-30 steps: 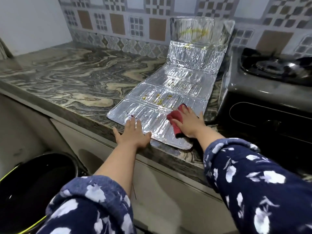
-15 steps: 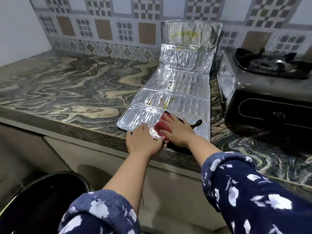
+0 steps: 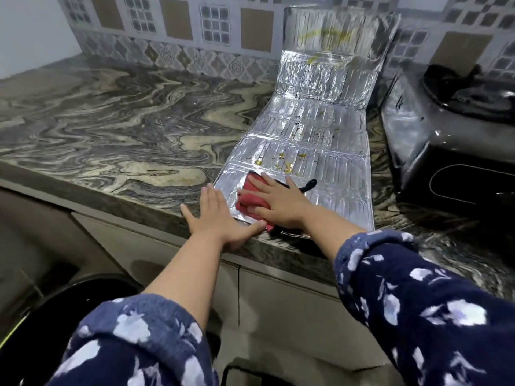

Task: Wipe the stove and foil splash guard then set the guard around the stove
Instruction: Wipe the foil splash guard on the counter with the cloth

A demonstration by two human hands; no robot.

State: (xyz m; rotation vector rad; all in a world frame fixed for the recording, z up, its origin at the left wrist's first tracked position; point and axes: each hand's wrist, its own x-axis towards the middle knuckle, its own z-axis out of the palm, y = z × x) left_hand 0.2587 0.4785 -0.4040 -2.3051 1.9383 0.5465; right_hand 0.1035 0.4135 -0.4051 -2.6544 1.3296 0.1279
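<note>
Head cam looks down on a marbled desk (image 3: 117,129) with the foil splash guard (image 3: 312,140) lying flat along it, far end propped up against the tiled wall, and the black stove (image 3: 446,140) sitting just to its right. Left hand (image 3: 217,215) is flat on the desk edge at the guard's near corner, fingers spread. Right hand (image 3: 281,204) presses a red cloth (image 3: 250,199) onto the foil, fingers flat and slightly apart, with yellow specks (image 3: 287,162) just beyond it.

Stained foil splash guard (image 3: 303,140) flat on counter, far panel upright, beside black stove (image 3: 446,129).
</note>
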